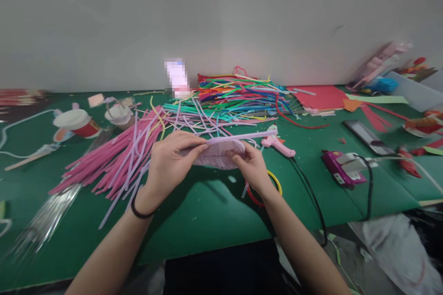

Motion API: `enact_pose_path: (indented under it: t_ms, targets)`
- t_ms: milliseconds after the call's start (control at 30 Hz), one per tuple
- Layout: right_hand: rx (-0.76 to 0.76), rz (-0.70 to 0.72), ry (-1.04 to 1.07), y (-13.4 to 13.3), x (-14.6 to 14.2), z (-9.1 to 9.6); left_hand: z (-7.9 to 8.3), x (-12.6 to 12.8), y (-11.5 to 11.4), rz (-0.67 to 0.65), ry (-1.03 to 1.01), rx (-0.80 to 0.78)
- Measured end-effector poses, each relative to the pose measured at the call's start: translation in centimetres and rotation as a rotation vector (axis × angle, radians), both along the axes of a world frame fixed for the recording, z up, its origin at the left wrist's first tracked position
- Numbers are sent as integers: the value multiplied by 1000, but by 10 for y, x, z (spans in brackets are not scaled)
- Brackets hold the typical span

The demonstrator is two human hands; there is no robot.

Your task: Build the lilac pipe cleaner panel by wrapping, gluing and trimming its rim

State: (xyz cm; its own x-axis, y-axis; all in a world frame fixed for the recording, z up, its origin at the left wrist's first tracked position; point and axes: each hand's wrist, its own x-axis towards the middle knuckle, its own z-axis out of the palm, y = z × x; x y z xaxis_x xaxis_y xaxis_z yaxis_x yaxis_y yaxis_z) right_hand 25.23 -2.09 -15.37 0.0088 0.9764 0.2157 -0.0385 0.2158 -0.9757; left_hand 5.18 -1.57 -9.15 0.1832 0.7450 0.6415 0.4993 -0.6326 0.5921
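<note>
My left hand (173, 159) and my right hand (251, 166) hold between them a pale lilac oval piece (218, 154) made of fuzzy craft stems. Both hands pinch it by its ends, just above the green table (207, 212). A lilac stem (242, 137) runs along the top edge of the oval and sticks out to the right. Under my right wrist lie a red and a yellow ring (273, 179). A black band circles my left wrist.
A pile of pink and lilac stems (114, 156) lies left of my hands, a multicoloured heap (238, 97) behind them. A pink glue gun (278, 145) with a black cord lies to the right, beside a purple power strip (341, 168), a phone (367, 136) and red paper (320, 97). Cups (78, 123) stand at the left.
</note>
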Motion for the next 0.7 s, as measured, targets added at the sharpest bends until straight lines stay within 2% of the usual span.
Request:
enact_pose_path:
  t_ms: [233, 367, 533, 700]
  targets:
    - [11, -9, -31, 0, 1, 1, 6, -3, 10, 71, -46, -231]
    - [-7, -80, -26, 0, 3, 4, 7, -10, 31, 79, -222, -397]
    - [-61, -134, 35, 1, 5, 1, -5, -18, 48, 68, -335, -599]
    - [-102, -187, 31, 4, 7, -6, -17, -26, 44, -64, -331, -909]
